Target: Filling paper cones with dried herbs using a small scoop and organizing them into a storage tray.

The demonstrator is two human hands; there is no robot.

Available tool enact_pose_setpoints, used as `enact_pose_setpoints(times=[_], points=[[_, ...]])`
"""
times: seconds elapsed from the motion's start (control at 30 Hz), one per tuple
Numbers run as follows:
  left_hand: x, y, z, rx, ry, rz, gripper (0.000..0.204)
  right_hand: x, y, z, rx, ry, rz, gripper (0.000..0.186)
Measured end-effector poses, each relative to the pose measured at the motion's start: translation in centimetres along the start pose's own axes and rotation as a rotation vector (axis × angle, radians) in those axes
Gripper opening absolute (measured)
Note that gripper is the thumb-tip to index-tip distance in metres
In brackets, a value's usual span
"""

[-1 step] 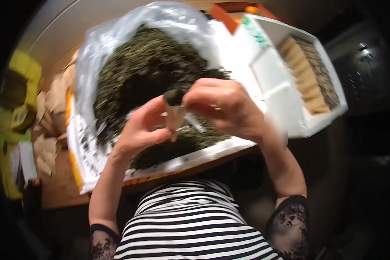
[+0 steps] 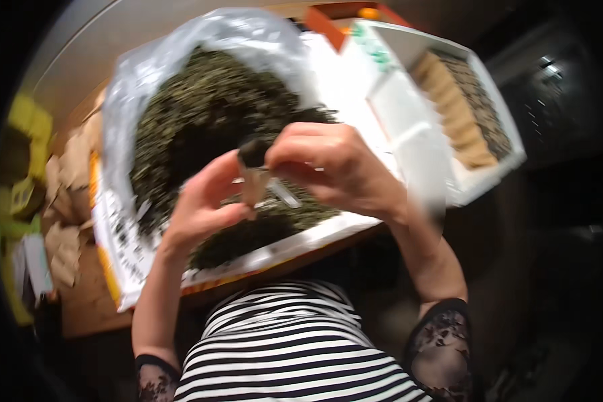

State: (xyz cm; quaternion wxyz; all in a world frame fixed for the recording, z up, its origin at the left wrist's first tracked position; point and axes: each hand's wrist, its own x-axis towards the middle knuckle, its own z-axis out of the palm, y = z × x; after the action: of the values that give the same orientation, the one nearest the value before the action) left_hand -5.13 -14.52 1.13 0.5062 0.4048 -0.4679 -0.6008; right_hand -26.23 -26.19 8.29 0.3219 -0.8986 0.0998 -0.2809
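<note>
My left hand (image 2: pixel 211 197) holds a small brown paper packet (image 2: pixel 253 184) upright between thumb and fingers. Dark leafy stuff (image 2: pixel 252 153) fills the packet's open top. Close against that top, the fingers of my right hand (image 2: pixel 321 157) are pinched together; what they grip is hidden. Both hands are over a big heap of dried dark green leaves (image 2: pixel 214 80), which spills from a clear plastic bag (image 2: pixel 130 87). A short white strip (image 2: pixel 286 194) lies on the leaves just beyond the packet.
Right of the heap, a white foam box (image 2: pixel 409 110) holds rows of filled brown packets (image 2: pixel 459 110). Empty-looking brown paper packets (image 2: pixel 63 251) lie on the wooden table (image 2: pixel 90 305) at left, near yellow containers (image 2: pixel 30 137). An orange-red box (image 2: pixel 325 23) stands behind.
The whole picture has shifted slightly left and down. Both hands and the packet keep nearly the same places over the leaf heap.
</note>
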Motion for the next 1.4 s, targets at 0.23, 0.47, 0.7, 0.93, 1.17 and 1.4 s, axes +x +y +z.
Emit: enact_pose_setpoints(times=[0.23,0.47,0.7,0.93,1.17,1.4], points=[[-0.4,1.4,-1.0,0.210,0.165,0.101,0.071,-4.9,-2.0,-11.2,-0.288,0.371,0.225,0.014],[-2.6,2.1,-4.3,0.236,0.230,0.086,0.057,-14.6,-1.1,-22.7,-0.852,0.572,0.892,0.014],[-3.5,2.0,-5.1,0.257,0.249,0.069,0.055,-20.8,4.9,-23.8,-1.010,0.460,1.052,0.019],[-3.8,2.0,-4.7,0.275,0.255,0.032,0.052,-19.6,7.1,-23.3,-1.393,0.083,1.181,0.011],[-4.1,1.8,-4.6,0.296,0.248,0.023,0.050,-18.9,9.2,-23.9,-1.509,-0.143,1.309,0.014],[-4.2,1.7,-4.2,0.310,0.252,0.008,0.049,-18.7,10.8,-24.3,-1.446,-0.186,1.394,0.020]])
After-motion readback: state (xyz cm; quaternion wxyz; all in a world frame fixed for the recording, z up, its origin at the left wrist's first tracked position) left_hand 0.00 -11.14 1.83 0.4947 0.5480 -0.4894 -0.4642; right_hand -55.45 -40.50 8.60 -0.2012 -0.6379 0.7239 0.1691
